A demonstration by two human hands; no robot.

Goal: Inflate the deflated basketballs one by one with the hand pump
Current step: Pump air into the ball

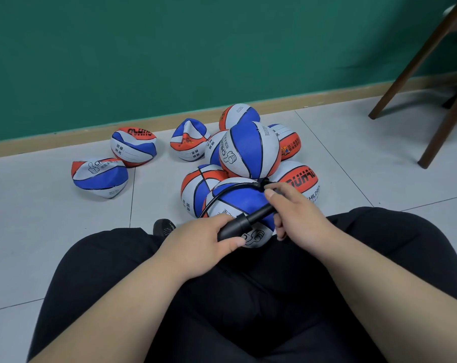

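Ball [238, 203] sits on the floor between the knees. Pump [238, 226] lies across the ball. Left hand [203, 239] grasps the barrel, right hand [298, 213] grasps the handle end. Hose [222, 192] loops over the ball. Likely mid-pumping; next needs a straight handle stroke with the barrel steady.

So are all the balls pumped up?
No, the red, white and blue rubber basketball farthest left is caved in.
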